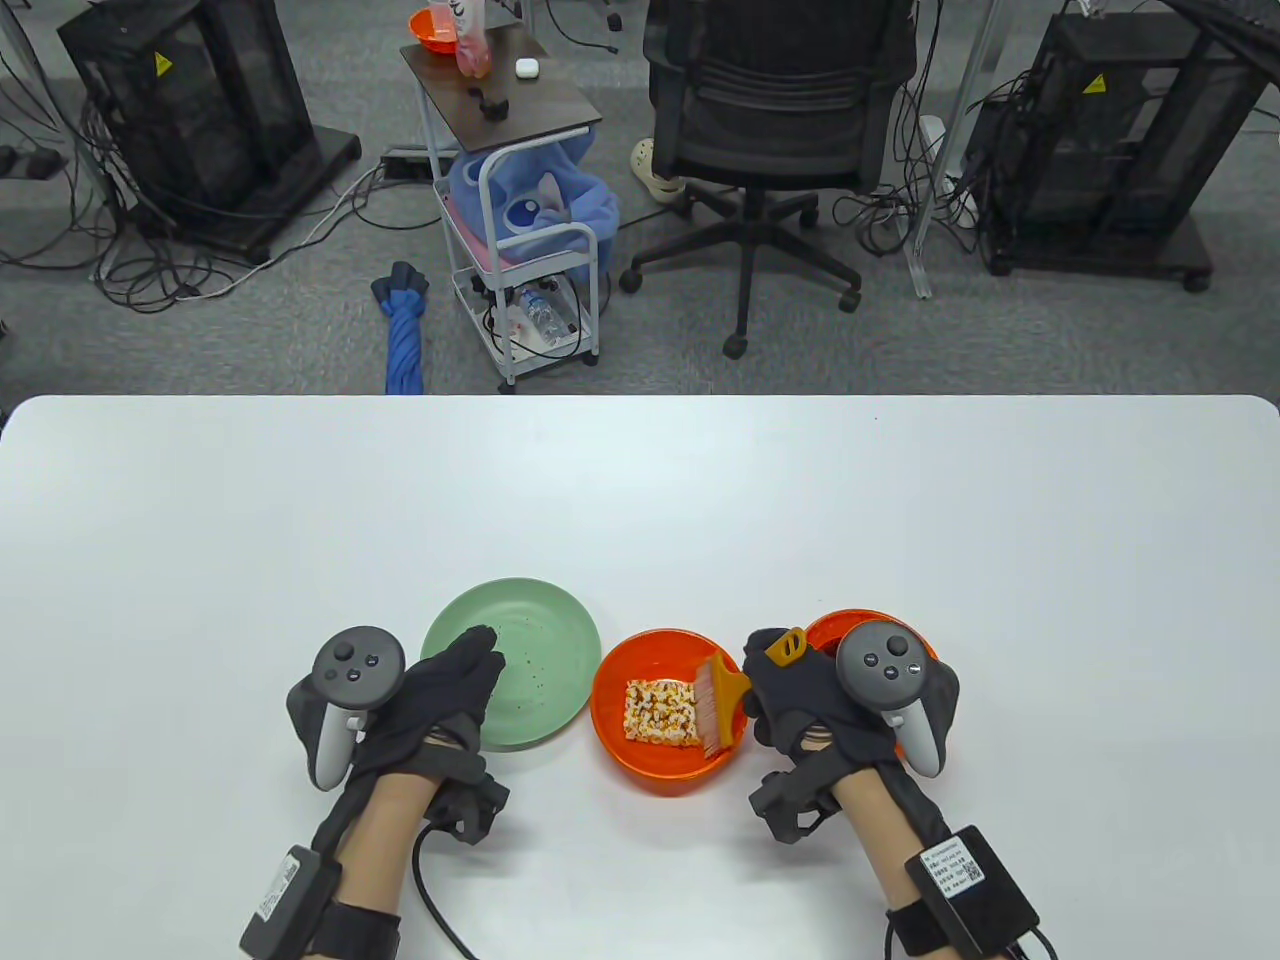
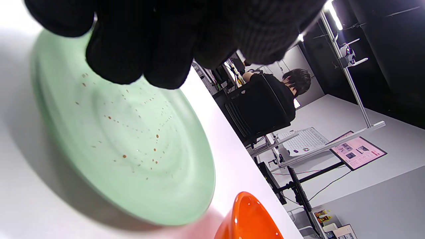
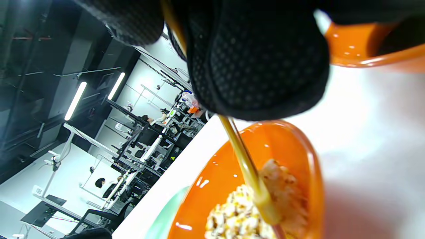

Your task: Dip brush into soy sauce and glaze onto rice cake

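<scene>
Rice cake (image 1: 659, 711): pale square block of puffed grains flecked with brown, lying flat in the middle orange bowl (image 1: 617, 735) near the front edge of the table (image 1: 640, 500); judged light, brittle and crumbly, so it wants a soft stroke, not pressure, and would best be steadied by its bowl and not by the cake itself. Table: white, carrying all items in a row. Green plate (image 1: 540, 640): shallow, speckled with small brown spots, just left of the middle bowl, nothing on it. Second orange bowl (image 1: 830, 625): just right of the middle bowl, largely hidden behind the right hand, its contents not visible, presumably the soy sauce. Left hand (image 1: 440, 695): rests over the near left rim of the green plate, fingers loosely together, holding nothing. Right hand (image 1: 800, 690): closed around the brush handle, gripping it near the looped end. Brush (image 1: 722, 700): yellow handle, stiff and light by appearance, with a flat pinkish-brown bristle head lying against the right edge of the rice cake; the right wrist view shows the head meeting the grains. Whether the bristles carry sauce cannot be told. Glazing appears to be under way.
</scene>
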Demonstrator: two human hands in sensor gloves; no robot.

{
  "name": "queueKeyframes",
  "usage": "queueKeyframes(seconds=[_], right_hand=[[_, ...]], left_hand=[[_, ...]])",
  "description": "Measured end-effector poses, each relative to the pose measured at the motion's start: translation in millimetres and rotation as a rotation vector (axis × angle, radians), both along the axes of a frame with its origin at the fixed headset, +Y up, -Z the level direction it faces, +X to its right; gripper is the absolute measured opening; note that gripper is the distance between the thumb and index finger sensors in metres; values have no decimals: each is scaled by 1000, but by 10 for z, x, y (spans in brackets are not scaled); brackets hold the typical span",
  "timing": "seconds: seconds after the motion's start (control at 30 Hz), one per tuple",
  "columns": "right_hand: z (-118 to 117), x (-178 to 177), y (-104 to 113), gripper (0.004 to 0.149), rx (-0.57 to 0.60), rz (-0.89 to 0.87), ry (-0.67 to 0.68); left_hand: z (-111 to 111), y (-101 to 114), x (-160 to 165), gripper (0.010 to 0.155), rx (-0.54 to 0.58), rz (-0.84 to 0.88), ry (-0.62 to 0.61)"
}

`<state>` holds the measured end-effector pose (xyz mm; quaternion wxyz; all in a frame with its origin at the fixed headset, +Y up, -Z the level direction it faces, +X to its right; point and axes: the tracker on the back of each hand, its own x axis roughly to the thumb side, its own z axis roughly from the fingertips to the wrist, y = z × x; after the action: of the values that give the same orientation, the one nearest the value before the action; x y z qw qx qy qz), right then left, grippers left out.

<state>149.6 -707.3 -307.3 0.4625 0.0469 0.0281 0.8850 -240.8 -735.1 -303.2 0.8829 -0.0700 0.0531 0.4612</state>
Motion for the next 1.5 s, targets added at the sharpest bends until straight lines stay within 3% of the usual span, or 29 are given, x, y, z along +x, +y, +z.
queueKeyframes(seconds=[0.1,0.23,0.5,0.7,1.5], right_hand=[[29,-74,35,50,7,-75,20],[25,-196,-90,51,-49,-195,42],[-21,-254,-350,52,-143,-246,15],[-51,-220,-411,52,-177,-223,-3],[-59,19,-119,51,-49,50,-49]], left_hand=[[-6,-4,4,57,1,0,-4],[-8,-11,-2,57,-3,4,-4],[-13,-11,8,57,5,11,-10],[-15,-20,8,57,-1,17,-10],[-12,-27,-28,57,-8,21,6]])
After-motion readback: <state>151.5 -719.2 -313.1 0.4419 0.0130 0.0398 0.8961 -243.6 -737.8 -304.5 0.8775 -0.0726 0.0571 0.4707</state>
